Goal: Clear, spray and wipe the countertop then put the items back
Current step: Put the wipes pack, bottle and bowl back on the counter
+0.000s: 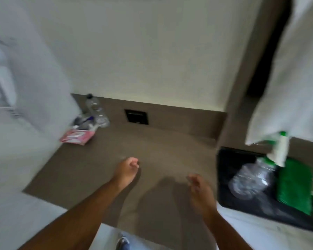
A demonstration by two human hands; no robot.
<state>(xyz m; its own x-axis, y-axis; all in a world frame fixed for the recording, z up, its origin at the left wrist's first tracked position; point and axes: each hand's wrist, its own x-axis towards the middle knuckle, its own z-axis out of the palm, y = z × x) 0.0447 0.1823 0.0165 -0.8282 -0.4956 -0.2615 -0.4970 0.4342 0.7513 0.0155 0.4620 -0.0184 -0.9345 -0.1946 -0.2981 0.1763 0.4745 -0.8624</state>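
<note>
The brown countertop (157, 147) lies between two white beds, and the picture is blurred. At its back left corner stand a clear water bottle (96, 110), a pink packet (76, 137) and some small dark items (83, 121). My left hand (127, 169) hovers over the middle of the top with fingers curled and nothing in it. My right hand (200, 188) is lower and to the right, fingers loosely bent, holding nothing. On the right a black tray (224, 177) holds a spray bottle (255, 174) with a white and green trigger head and a green cloth (294, 186).
A dark socket plate (136, 116) sits in the low brown back panel. White bedding (16, 123) borders the left side, and a white pillow (293, 78) hangs over the tray on the right. A shoe (122, 242) shows at the bottom edge.
</note>
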